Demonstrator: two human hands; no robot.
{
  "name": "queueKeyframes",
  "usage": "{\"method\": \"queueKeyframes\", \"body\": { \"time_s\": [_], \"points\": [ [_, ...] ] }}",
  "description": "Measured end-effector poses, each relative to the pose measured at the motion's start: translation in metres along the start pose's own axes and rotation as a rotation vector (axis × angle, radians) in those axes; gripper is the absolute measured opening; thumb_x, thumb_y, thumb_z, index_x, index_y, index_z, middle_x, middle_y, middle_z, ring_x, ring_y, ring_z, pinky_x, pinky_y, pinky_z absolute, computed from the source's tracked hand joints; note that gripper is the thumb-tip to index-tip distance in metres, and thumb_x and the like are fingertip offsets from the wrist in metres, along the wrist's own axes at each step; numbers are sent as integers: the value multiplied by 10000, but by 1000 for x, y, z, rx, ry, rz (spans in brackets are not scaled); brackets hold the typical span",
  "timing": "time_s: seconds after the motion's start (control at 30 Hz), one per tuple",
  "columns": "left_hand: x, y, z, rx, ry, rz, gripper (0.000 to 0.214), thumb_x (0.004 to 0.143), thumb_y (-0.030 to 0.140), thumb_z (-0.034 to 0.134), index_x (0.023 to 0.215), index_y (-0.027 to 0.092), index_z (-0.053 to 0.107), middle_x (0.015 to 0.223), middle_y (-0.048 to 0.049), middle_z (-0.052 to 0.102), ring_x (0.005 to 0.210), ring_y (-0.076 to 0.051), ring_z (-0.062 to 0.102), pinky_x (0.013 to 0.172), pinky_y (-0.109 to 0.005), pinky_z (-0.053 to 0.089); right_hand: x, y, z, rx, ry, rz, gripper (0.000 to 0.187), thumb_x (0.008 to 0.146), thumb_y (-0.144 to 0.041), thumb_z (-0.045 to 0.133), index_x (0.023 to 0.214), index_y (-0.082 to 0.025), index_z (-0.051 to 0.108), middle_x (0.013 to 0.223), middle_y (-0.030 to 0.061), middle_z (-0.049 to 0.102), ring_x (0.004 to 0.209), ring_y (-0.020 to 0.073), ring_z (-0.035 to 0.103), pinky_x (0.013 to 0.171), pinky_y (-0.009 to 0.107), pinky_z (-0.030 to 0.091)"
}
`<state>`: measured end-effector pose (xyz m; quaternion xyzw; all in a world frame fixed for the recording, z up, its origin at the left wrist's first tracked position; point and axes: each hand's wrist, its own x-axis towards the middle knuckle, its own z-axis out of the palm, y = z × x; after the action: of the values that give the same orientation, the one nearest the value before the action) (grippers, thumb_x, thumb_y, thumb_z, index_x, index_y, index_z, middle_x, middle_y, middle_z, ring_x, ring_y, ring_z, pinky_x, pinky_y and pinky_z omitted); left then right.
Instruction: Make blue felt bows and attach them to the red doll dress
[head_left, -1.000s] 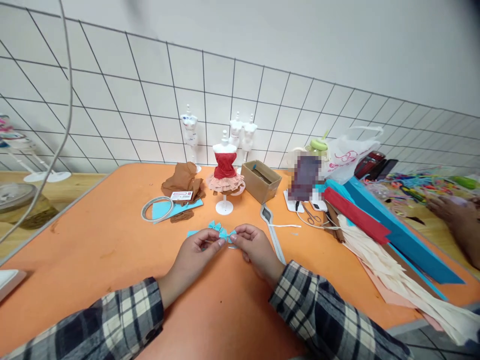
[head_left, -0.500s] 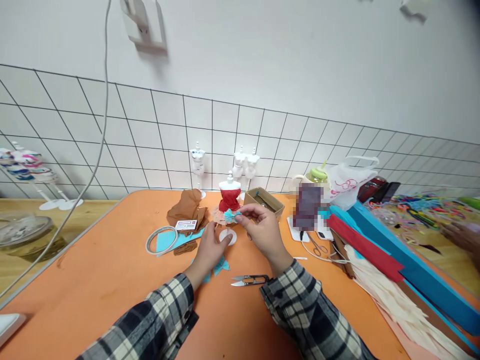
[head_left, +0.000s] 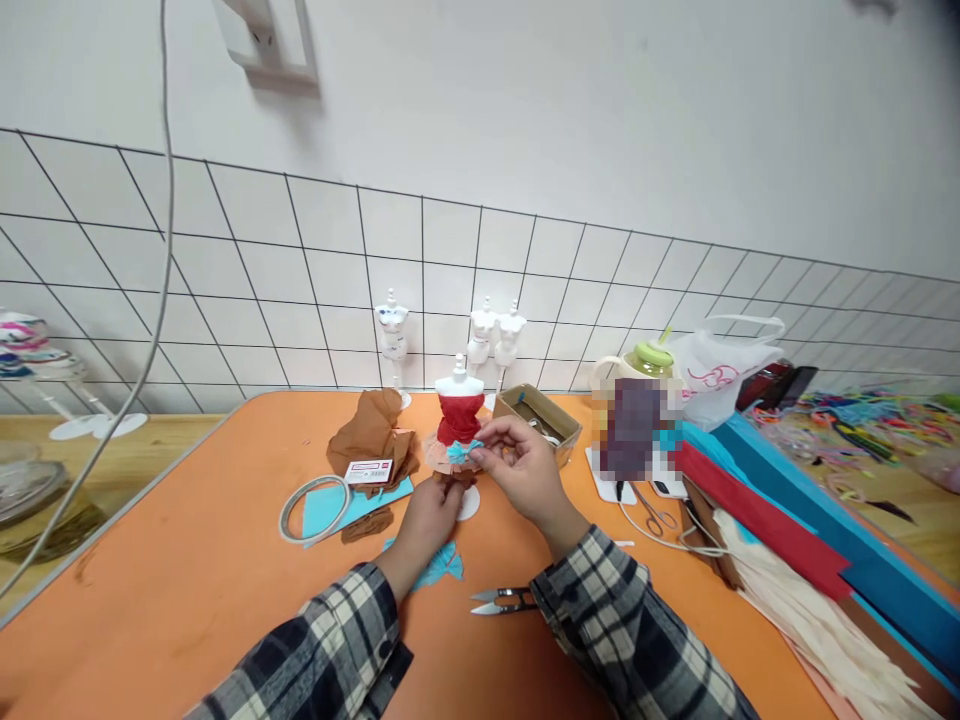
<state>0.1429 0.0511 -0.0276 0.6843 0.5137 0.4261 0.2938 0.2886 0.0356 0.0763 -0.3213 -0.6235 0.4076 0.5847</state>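
A small white dress form [head_left: 460, 385] wears a red bodice [head_left: 459, 415] and a peach ruffled skirt [head_left: 439, 453]. My right hand [head_left: 521, 475] pinches a light blue fabric bow [head_left: 461, 452] between thumb and finger, against the front of the skirt. Low under the skirt, my left hand [head_left: 429, 520] closes at the form's stand, beside its round white base [head_left: 469, 503]; its fingertips are partly hidden and brown fabric shows above them. Blue fabric pieces [head_left: 441, 568] lie below my left wrist. Thread snips [head_left: 501, 601] rest near my right cuff.
Left of the form are brown fabric [head_left: 366, 432], a labelled card [head_left: 368, 472] and a tape roll [head_left: 315, 508]. A cardboard box [head_left: 551, 425], scissors [head_left: 654, 512], a cable and fabric strips [head_left: 795, 535] sit to the right. More white forms [head_left: 482, 332] stand behind.
My left hand has moved in under the skirt and closed at the stand. The bow stays pinched in my right hand at the skirt. The view has shifted slightly.
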Motion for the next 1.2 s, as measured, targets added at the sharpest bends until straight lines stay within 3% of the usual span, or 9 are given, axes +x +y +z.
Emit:
{"method": "queueKeyframes", "body": {
  "time_s": [0.13,0.3,0.53,0.67,0.87,1.2],
  "points": [
    [-2,2,-2,5,6,-27,344,858,303,436,936,134,725,900,-110,766,798,-258,699,720,-340,528,-2,12,-1,-69,17,-15,103,731,-251,715,804,-208,658,762,13,631,666,138,568,596,263,475],
    [-2,1,-1,-7,-3,-10,370,863,310,424,979,126,722,974,-120,758,897,-271,691,809,-365,517,0,15,-5,-92,57,-21,115,736,-272,720,815,-208,665,792,19,654,648,133,568,591,263,478],
    [-3,-1,1,-28,-25,-20,353,846,303,429,950,146,728,965,-101,765,887,-261,702,812,-360,527,8,16,-18,-7,-131,160,247,673,-344,786,823,-191,662,722,9,662,649,144,628,610,273,523],
    [-3,3,0,-33,-14,-36,347,854,339,449,945,151,726,957,-97,767,881,-262,699,816,-361,527,10,18,-19,13,-71,207,262,642,-361,798,769,-188,648,696,3,657,653,145,631,620,276,530],
    [-3,7,-1,-39,-12,-40,341,841,317,449,962,154,722,955,-87,767,884,-258,695,819,-360,527,10,20,-19,-9,-19,193,243,645,-342,782,769,-184,645,733,7,655,668,137,601,620,267,501],
    [-4,8,-1,-24,-13,-40,336,828,307,452,956,152,720,925,-80,766,895,-260,686,854,-372,518,8,20,-19,-245,1,86,140,731,-295,700,782,-187,628,692,-13,590,569,106,463,529,235,383]
  ]
}}
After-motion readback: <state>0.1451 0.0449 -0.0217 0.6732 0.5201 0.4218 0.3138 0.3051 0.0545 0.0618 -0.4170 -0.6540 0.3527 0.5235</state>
